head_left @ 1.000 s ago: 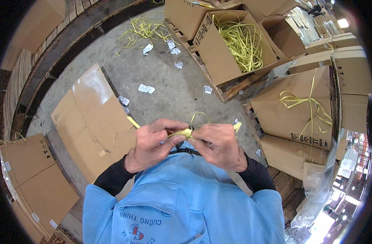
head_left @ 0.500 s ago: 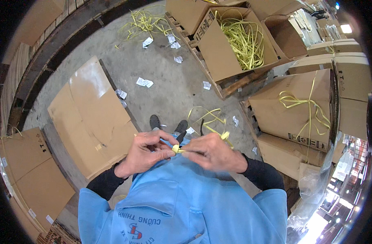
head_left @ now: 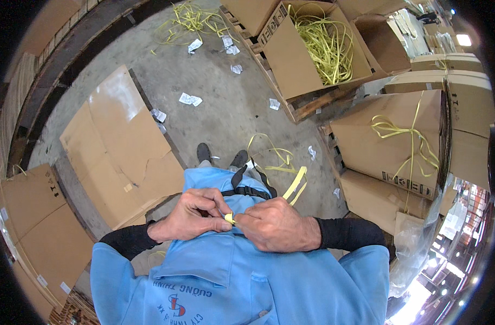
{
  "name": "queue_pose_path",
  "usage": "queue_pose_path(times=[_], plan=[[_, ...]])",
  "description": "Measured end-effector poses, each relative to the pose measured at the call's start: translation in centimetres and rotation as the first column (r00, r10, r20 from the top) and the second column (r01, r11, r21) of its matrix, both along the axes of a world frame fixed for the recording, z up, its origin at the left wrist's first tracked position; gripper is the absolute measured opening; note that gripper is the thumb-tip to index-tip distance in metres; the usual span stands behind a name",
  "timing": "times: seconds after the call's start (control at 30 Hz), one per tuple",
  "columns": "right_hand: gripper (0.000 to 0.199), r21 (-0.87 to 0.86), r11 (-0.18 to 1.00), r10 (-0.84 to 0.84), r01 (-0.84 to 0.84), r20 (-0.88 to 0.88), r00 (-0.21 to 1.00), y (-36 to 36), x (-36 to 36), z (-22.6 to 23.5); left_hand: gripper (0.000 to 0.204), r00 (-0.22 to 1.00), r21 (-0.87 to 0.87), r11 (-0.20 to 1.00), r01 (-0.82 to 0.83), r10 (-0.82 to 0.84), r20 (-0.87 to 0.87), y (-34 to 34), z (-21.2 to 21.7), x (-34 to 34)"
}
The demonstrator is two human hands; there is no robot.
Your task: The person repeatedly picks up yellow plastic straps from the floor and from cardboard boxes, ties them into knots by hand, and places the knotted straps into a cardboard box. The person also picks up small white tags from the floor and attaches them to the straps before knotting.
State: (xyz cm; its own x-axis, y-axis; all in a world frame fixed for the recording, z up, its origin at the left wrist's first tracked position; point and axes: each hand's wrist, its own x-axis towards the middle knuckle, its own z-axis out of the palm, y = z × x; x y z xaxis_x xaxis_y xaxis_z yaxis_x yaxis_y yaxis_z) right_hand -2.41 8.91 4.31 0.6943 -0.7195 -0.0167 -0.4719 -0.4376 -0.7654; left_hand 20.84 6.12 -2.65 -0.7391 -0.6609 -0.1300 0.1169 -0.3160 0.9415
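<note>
Close in front of my blue shirt, both hands pinch a yellow plastic strap (head_left: 229, 218). My left hand (head_left: 196, 214) has its thumb and forefinger closed on a small folded or knotted bit of it. Right beside it, my right hand (head_left: 277, 225) is closed round the same strap, and a loop of strap (head_left: 296, 185) sticks up beyond the knuckles. More of the strap (head_left: 271, 154) trails down toward the floor near my shoes. A black buckled belt (head_left: 247, 190) shows at my waist, just past the hands. The fingertips partly hide the knot.
An open carton (head_left: 296, 62) full of tangled yellow strap (head_left: 326, 49) stands on a pallet ahead. At right, flattened cardboard (head_left: 388, 135) is bundled with strap. A cardboard sheet (head_left: 117, 157) lies at left. More strap (head_left: 196, 21) and paper scraps (head_left: 190, 99) litter the concrete floor.
Both hands have moved closer to my body, lower in the view, still gripping the strap. The loop past my right hand now stands up higher, and the belt buckle has come into sight.
</note>
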Motion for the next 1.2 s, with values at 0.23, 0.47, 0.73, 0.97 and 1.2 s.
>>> queue_pose_path(times=[0.23, 0.47, 0.73, 0.97, 1.2], plan=[[0.013, 0.155, 0.988, 0.024, -0.020, -0.021, 0.999, -0.1, -0.6, -0.8, 0.010, 1.000, -0.195, 0.981, -0.017, 0.014, -0.013, -0.1, 0.0, -0.1], [0.016, 0.184, 0.983, -0.034, 0.018, 0.084, 0.996, 0.4, -0.8, -1.3, 0.012, 1.000, -0.264, 0.965, 0.008, -0.015, -0.027, -0.5, 0.1, -0.2], [0.019, 0.145, 0.989, -0.008, 0.003, 0.032, 0.999, 0.7, 0.1, -0.8, 0.012, 0.998, -0.260, 0.966, 0.005, -0.021, -0.060, -0.7, 0.3, 0.1], [0.015, 0.190, 0.981, 0.041, -0.045, 0.028, 0.999, -0.6, 0.3, -0.6, 0.012, 0.996, -0.267, 0.963, 0.029, -0.049, -0.069, -1.0, 0.1, 0.1], [0.009, 0.438, 0.899, -0.047, -0.010, 0.119, 0.992, -1.8, -1.3, -0.8, 0.012, 1.000, -0.191, 0.982, 0.000, -0.006, -0.028, -1.1, 0.0, -0.4]])
